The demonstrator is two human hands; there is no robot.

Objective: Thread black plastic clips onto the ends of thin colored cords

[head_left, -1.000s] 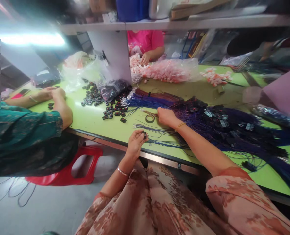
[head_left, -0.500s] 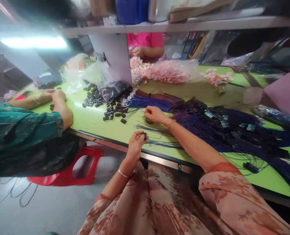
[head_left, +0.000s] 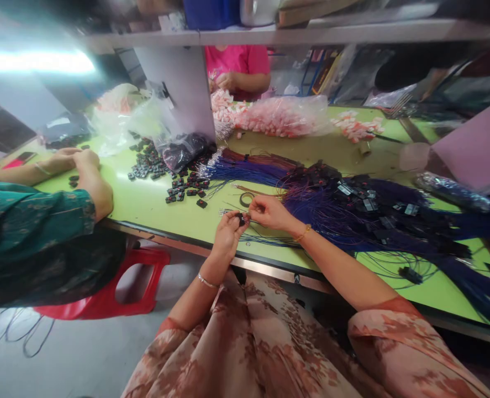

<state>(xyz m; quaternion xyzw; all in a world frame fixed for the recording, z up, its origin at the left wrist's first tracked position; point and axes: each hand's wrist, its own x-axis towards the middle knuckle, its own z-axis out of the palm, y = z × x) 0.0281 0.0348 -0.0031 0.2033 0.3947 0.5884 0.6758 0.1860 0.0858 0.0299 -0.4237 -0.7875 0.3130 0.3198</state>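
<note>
Near the table's front edge, my left hand (head_left: 227, 235) pinches a small black connector (head_left: 241, 219) between thumb and fingers. My right hand (head_left: 269, 212) is closed at the connector's right side, its fingertips pinching a thin wire whose end is too small to make out. Just behind my right fingers lies a dark tape ring (head_left: 247, 199). Loose wires (head_left: 265, 238) run along the table beneath my hands. Further back are a blue wire bundle (head_left: 248, 172) with silvery ends and, to the left, a scatter of black connectors (head_left: 147, 160).
A large pile of dark wires and connectors (head_left: 361, 204) covers the right side of the green table (head_left: 137, 207). Left sits a co-worker in a green sleeve (head_left: 41, 221), by a red stool (head_left: 156, 276). Behind are a divider (head_left: 182, 88), pink-white parts (head_left: 282, 117) and another person in pink (head_left: 248, 69).
My right hand has come forward from beside the tape ring to meet the connector in my left hand. The ring now shows fully. The whole view has shifted slightly.
</note>
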